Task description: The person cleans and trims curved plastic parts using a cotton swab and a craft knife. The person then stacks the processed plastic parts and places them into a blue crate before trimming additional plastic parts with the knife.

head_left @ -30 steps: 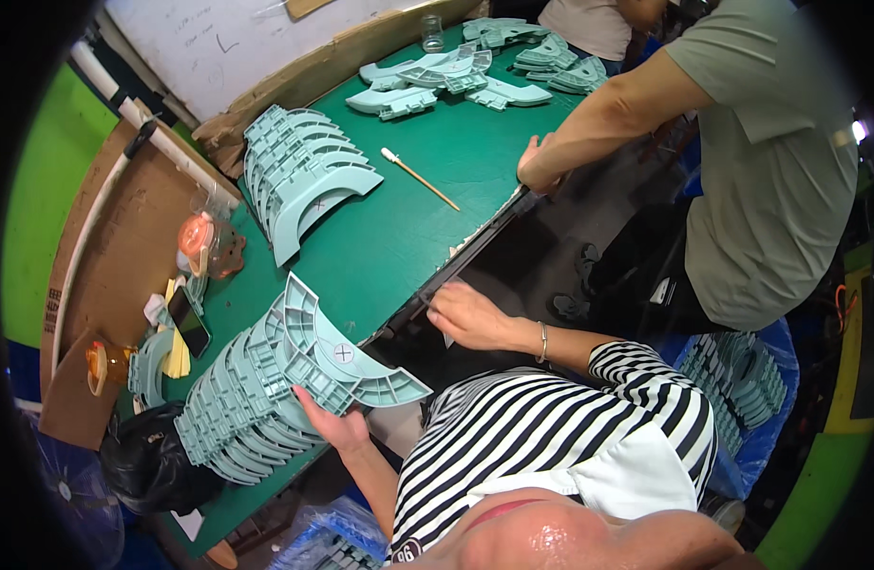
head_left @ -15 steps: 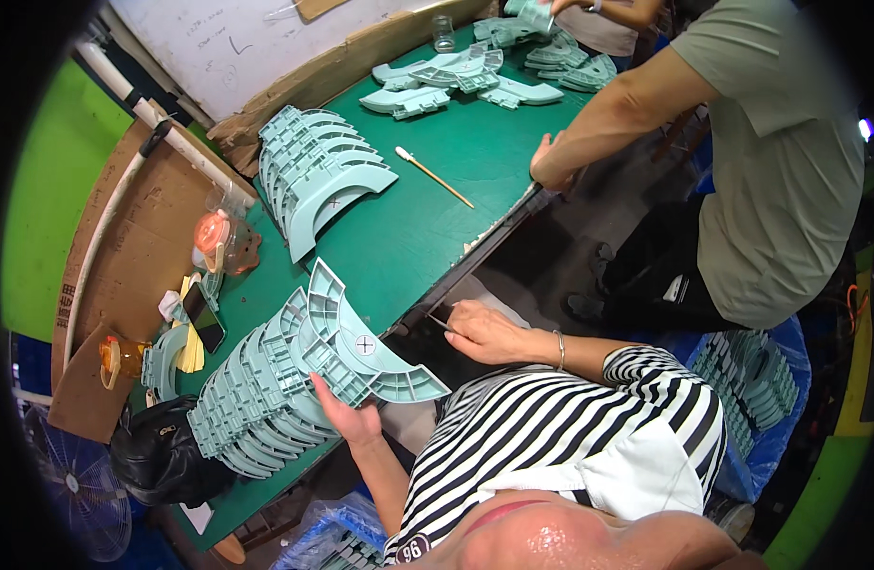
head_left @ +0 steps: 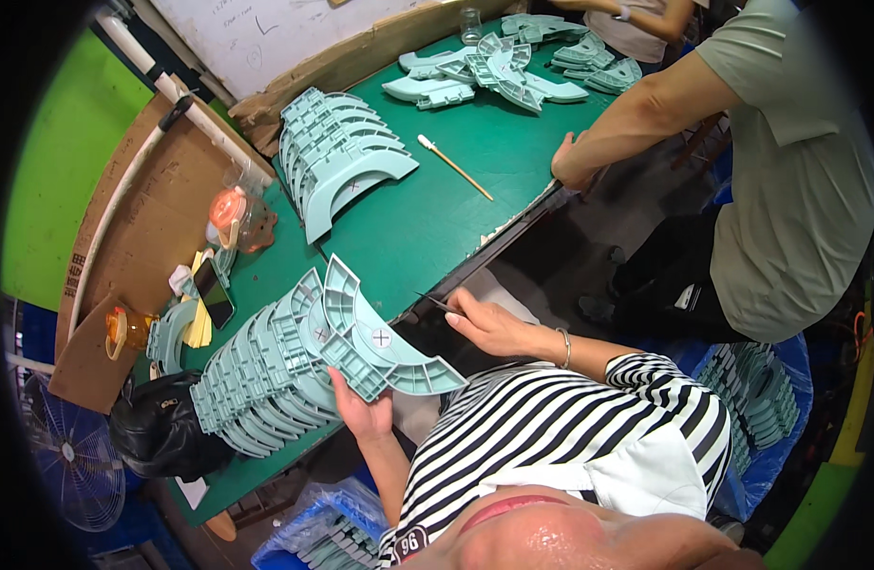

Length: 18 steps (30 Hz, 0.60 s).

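At table (head_left: 389, 249), left hand (head_left: 366, 408) grips part (head_left: 386, 344), newly baring cross mark (head_left: 320, 334) behind; right hand (head_left: 494, 327) holds tool (head_left: 439, 304).

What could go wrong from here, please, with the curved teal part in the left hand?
The thin dark tool in the right hand might scratch the curved teal part or nick the left hand if brought close carelessly. The part is right beside the row of similar parts, so a bump could disturb them; some lie near the table edge and might fall.
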Each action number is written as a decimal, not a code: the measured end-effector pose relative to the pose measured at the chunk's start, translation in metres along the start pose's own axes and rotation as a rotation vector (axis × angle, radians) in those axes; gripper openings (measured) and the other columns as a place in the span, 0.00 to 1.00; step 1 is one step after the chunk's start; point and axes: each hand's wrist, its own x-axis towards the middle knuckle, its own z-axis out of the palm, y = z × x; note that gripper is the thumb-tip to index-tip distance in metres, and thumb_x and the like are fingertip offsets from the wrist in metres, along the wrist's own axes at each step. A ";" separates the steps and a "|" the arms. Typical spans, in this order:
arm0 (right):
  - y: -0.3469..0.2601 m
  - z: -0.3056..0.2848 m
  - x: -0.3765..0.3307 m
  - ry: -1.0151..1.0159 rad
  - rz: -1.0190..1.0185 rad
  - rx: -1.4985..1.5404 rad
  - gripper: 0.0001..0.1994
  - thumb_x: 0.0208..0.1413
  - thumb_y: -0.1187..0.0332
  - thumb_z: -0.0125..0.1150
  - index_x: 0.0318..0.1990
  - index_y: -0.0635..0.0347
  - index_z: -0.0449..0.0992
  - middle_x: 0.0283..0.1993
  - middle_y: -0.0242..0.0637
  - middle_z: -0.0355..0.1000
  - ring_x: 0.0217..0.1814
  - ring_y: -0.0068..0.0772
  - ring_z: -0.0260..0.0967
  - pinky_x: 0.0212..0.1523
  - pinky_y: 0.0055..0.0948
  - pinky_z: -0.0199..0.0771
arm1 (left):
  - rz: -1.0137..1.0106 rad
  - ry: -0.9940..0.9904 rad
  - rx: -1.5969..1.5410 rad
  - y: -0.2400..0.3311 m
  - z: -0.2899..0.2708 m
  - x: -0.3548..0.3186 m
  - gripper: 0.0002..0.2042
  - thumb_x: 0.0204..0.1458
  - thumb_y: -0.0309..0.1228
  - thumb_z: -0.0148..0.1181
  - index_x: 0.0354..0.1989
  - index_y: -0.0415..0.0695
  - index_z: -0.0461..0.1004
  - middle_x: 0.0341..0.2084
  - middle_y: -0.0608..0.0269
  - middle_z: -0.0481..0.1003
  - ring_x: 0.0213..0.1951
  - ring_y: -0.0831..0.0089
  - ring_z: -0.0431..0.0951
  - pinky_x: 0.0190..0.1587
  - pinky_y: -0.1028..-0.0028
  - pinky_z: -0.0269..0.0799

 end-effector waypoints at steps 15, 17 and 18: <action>-0.004 -0.017 0.011 -0.164 -0.091 0.839 0.11 0.58 0.73 0.36 0.45 0.62 0.65 0.34 0.33 0.69 0.30 0.20 0.67 0.32 0.21 0.72 | 0.005 0.027 0.042 -0.004 0.009 0.015 0.21 0.59 0.40 0.35 0.55 0.40 0.60 0.50 0.57 0.67 0.49 0.63 0.69 0.52 0.63 0.63; -0.009 -0.019 0.011 -0.203 -0.091 0.949 0.11 0.59 0.72 0.38 0.46 0.62 0.64 0.37 0.35 0.69 0.34 0.21 0.67 0.36 0.21 0.71 | 0.004 0.023 0.046 -0.001 0.004 0.016 0.21 0.59 0.41 0.35 0.55 0.40 0.61 0.50 0.57 0.67 0.49 0.63 0.69 0.52 0.63 0.63; -0.012 -0.019 0.010 -0.248 -0.084 1.059 0.11 0.60 0.71 0.41 0.48 0.63 0.64 0.40 0.36 0.69 0.38 0.22 0.68 0.40 0.21 0.70 | 0.003 0.026 0.048 0.000 0.005 0.017 0.21 0.59 0.41 0.35 0.55 0.40 0.61 0.50 0.57 0.67 0.49 0.63 0.69 0.52 0.63 0.63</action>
